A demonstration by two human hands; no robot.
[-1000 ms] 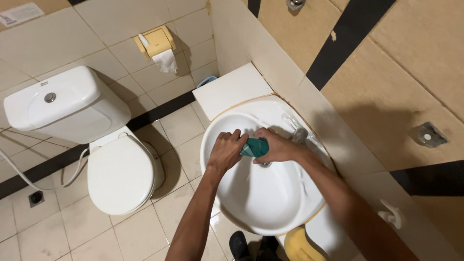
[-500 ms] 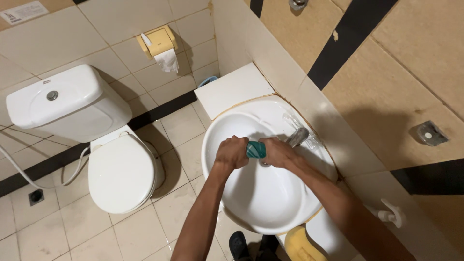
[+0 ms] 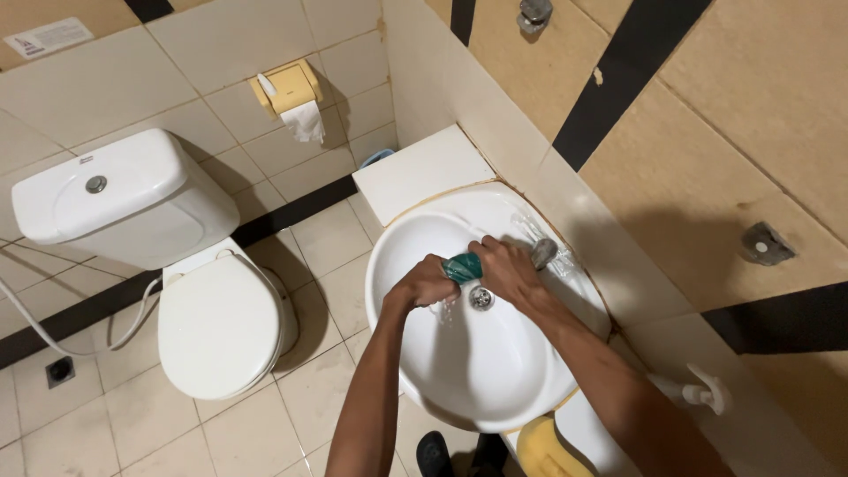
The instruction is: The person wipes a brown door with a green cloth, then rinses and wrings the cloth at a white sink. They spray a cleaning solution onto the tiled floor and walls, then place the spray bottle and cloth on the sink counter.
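Observation:
Over the white sink, my left hand and my right hand both grip a teal cloth and twist it between them. Water drips from the cloth into the basin. The metal drain lies just below the cloth. A chrome tap stands right behind my right hand, near the wall.
A white toilet with its lid down and a cistern stands to the left. A yellow paper holder hangs on the tiled wall. A white ledge adjoins the sink; a white spray nozzle sits at right.
Both hands have slid toward the middle of the basin, over the drain. The cloth is squeezed tighter and water now drips from it.

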